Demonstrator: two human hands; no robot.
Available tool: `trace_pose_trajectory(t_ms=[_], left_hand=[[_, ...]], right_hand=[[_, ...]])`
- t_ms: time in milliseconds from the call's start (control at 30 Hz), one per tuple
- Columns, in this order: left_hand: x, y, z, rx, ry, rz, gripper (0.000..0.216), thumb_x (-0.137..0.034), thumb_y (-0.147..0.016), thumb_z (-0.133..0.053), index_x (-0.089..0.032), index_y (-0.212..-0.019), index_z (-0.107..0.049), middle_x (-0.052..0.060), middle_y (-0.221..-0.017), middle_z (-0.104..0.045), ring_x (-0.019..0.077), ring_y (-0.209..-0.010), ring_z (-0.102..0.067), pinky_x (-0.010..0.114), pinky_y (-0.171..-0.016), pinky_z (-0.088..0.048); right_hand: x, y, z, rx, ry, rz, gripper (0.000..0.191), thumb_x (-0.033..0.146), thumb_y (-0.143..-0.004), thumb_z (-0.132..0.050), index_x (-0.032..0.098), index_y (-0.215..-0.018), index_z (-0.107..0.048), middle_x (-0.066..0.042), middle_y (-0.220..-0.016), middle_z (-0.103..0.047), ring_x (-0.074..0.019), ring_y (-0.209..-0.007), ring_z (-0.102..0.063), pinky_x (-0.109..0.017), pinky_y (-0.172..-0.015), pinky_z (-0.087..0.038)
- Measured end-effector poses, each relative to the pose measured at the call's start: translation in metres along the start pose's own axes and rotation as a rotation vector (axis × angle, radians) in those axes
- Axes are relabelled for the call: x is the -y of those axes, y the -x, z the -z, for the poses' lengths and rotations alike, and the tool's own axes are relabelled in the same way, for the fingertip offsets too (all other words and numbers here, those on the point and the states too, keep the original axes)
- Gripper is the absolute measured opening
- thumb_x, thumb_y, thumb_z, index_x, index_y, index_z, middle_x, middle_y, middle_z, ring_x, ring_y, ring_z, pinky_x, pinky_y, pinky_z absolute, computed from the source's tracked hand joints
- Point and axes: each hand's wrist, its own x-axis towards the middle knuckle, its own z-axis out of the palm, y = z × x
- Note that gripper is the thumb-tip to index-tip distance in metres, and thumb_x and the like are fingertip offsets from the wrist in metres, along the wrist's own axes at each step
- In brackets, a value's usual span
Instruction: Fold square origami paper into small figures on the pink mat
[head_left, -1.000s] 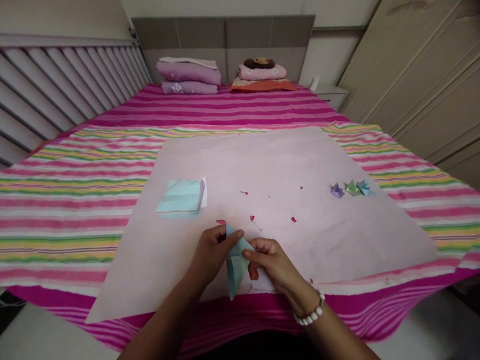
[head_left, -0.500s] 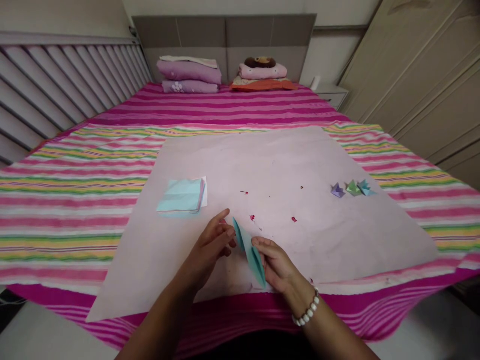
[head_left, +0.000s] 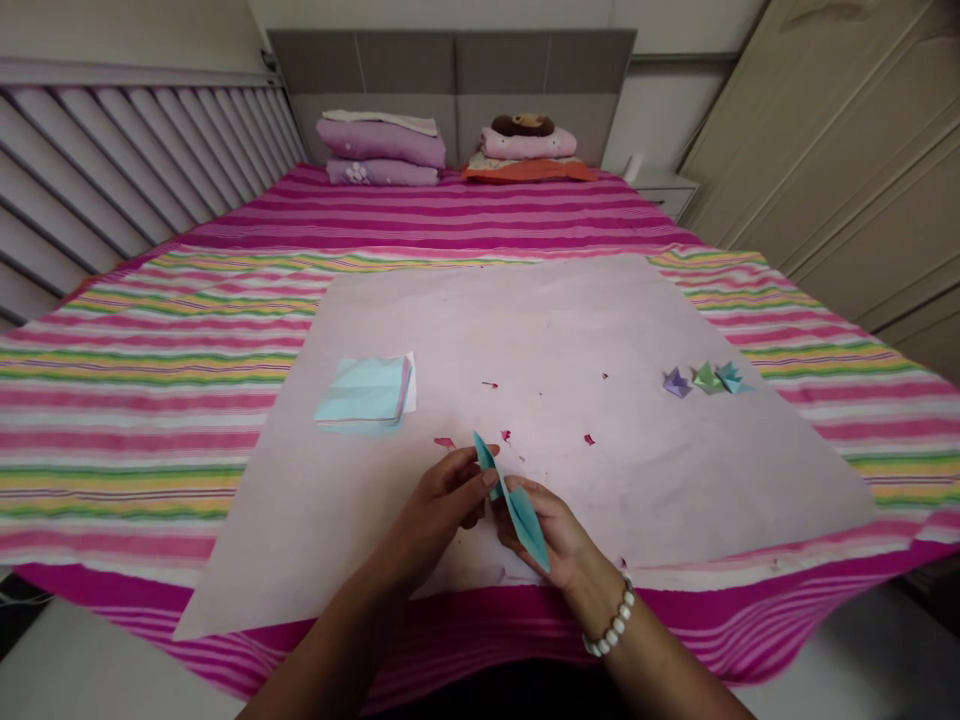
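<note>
A folded light-blue paper piece [head_left: 517, 505] is held edge-on between both hands, just above the near edge of a large pale-pink sheet [head_left: 540, 330]. My left hand [head_left: 442, 505] pinches its upper tip with thumb and fingers. My right hand [head_left: 551, 535], with a white bead bracelet at the wrist, grips its lower part from underneath. A stack of light-blue and pastel paper squares [head_left: 365, 391] lies to the left on the sheet. Three small folded paper figures, purple [head_left: 675, 382], green [head_left: 706, 378] and blue [head_left: 729, 376], sit in a row at the right.
The pink sheet lies on a bed with a striped pink, yellow and green cover [head_left: 135, 400]. Small red paper scraps [head_left: 505, 436] dot the sheet. Folded blankets [head_left: 379, 150] and pillows [head_left: 525, 150] are stacked at the headboard. A wardrobe [head_left: 847, 150] stands at the right.
The blue paper has been turned from hanging flat to edge-on and slanted. My left hand let go briefly, fingers spread, and now pinches the upper tip again.
</note>
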Motion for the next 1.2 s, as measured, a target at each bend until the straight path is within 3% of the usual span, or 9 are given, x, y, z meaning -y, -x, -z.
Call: trace_pose_trajectory(t_ms=[300,400,600,667,800,933,1000,1100,1200], left_hand=[[0.003,-0.006,0.000,-0.034,-0.012,-0.036,0.023,-0.036,-0.076,-0.068,-0.017,-0.087,-0.063,-0.005,-0.062,-0.047,0.0071,-0.054,-0.039,0.022,-0.052,-0.030],[0.005,-0.009,0.001,-0.031,-0.003,-0.047,0.021,-0.034,-0.075,-0.068,-0.016,-0.080,-0.060,-0.003,-0.062,-0.054,0.0084,-0.056,-0.044,0.022,-0.052,-0.032],[0.008,-0.012,0.005,-0.197,0.094,0.012,0.028,-0.037,-0.067,-0.075,-0.015,-0.070,-0.058,-0.005,-0.055,-0.051,0.0060,-0.049,-0.040,0.021,-0.050,-0.030],[0.007,-0.013,0.007,-0.244,0.131,0.028,0.031,-0.039,-0.064,-0.076,-0.015,-0.070,-0.059,-0.005,-0.056,-0.050,0.0055,-0.048,-0.040,0.021,-0.049,-0.030],[0.007,-0.013,0.008,-0.268,0.147,0.039,0.032,-0.040,-0.063,-0.078,-0.015,-0.071,-0.060,-0.005,-0.056,-0.051,0.0058,-0.048,-0.042,0.022,-0.050,-0.031],[0.007,-0.013,0.005,-0.228,0.135,0.033,0.032,-0.041,-0.065,-0.076,-0.015,-0.071,-0.060,-0.005,-0.056,-0.051,0.0063,-0.049,-0.041,0.022,-0.049,-0.030],[0.007,-0.012,0.003,-0.215,0.129,0.032,0.032,-0.042,-0.066,-0.076,-0.015,-0.071,-0.059,-0.005,-0.056,-0.050,0.0063,-0.049,-0.041,0.022,-0.049,-0.029],[0.004,-0.009,0.003,-0.196,0.130,0.033,0.034,-0.046,-0.069,-0.072,-0.015,-0.070,-0.058,-0.005,-0.055,-0.049,0.0069,-0.050,-0.041,0.022,-0.051,-0.030],[0.002,-0.006,0.008,-0.098,0.146,0.011,0.034,-0.047,-0.072,-0.070,-0.015,-0.074,-0.059,-0.003,-0.059,-0.052,0.0084,-0.056,-0.044,0.023,-0.056,-0.035]], right_hand=[[0.000,0.000,-0.001,0.056,0.041,-0.049,0.019,0.025,-0.070,-0.075,0.016,-0.066,-0.059,0.006,-0.048,-0.047,-0.0046,-0.038,-0.036,-0.017,-0.035,-0.029],[0.000,0.000,-0.002,0.047,0.086,-0.030,0.022,0.032,-0.072,-0.072,0.015,-0.066,-0.059,0.003,-0.052,-0.053,-0.0031,-0.036,-0.034,-0.017,-0.035,-0.025],[0.004,0.008,-0.004,-0.176,0.390,0.191,0.021,0.031,-0.075,-0.061,0.017,-0.061,-0.057,0.002,-0.042,-0.052,-0.0102,-0.040,-0.048,-0.022,-0.042,-0.034],[0.007,0.013,-0.006,-0.203,0.480,0.310,0.010,0.025,-0.075,-0.059,0.016,-0.074,-0.062,0.001,-0.046,-0.057,-0.0121,-0.047,-0.051,-0.023,-0.047,-0.037],[0.012,0.019,-0.012,-0.146,0.652,0.442,0.023,0.024,-0.072,-0.067,0.018,-0.094,-0.064,0.001,-0.062,-0.062,-0.0141,-0.060,-0.054,-0.025,-0.055,-0.039],[0.015,0.020,-0.016,-0.167,0.876,0.546,0.019,0.038,-0.081,-0.065,0.020,-0.085,-0.065,0.002,-0.062,-0.056,-0.0135,-0.058,-0.048,-0.026,-0.055,-0.038],[0.015,0.020,-0.017,-0.176,0.948,0.573,0.030,0.044,-0.087,-0.056,0.019,-0.071,-0.062,0.001,-0.061,-0.055,-0.0132,-0.057,-0.048,-0.026,-0.057,-0.039],[0.014,0.021,-0.017,-0.166,0.981,0.541,0.044,0.050,-0.090,-0.049,0.019,-0.058,-0.057,0.000,-0.058,-0.054,-0.0132,-0.056,-0.048,-0.027,-0.058,-0.039],[0.014,0.021,-0.016,-0.192,0.947,0.512,0.046,0.052,-0.088,-0.051,0.019,-0.057,-0.056,0.000,-0.053,-0.054,-0.0130,-0.053,-0.047,-0.027,-0.056,-0.038]])
